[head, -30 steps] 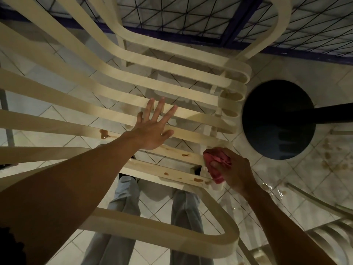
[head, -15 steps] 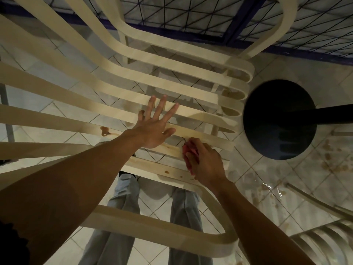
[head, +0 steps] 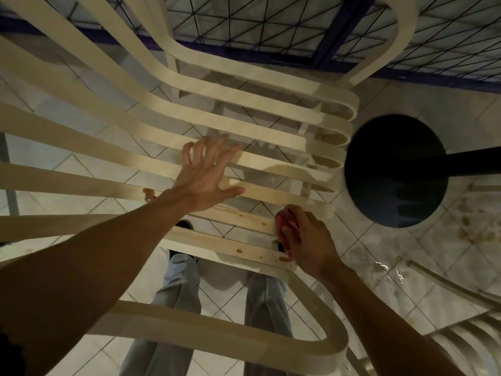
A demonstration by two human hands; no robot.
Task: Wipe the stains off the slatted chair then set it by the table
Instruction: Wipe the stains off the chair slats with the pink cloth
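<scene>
Head view, looking straight down through the pale slats of the chair (head: pixel 81 180). The right hand (head: pixel 306 240) is curled tight round a bunched pink cloth (head: pixel 283 226) and presses it onto the right end of a near slat, close to where the slats bend into the side rail. Just left of that grip, on the same slat and the one nearer the person, lie small brown stains (head: pixel 239 250). Further left and a little beyond the cloth, the left hand (head: pixel 206 180) lies flat across two slats, fingers straight and spread wide, holding nothing. A brown drip (head: pixel 147 192) hangs from a slat edge just left of that wrist.

Right of the cloth hand, beyond the chair's edge, a black disc (head: pixel 395 172) lies on the tiled floor (head: pixel 406 267), with a dark pole (head: pixel 474 164) running from it to the frame's right edge. Brown spots mark the tiles near the disc. Under the slats, nearer than both hands, are two legs in grey trousers (head: pixel 176 294) and a dark shoe (head: pixel 184 225). Part of a second slatted chair (head: pixel 461 335) shows right of the right forearm. A wire grille (head: pixel 271 23) on a blue frame runs far beyond both hands.
</scene>
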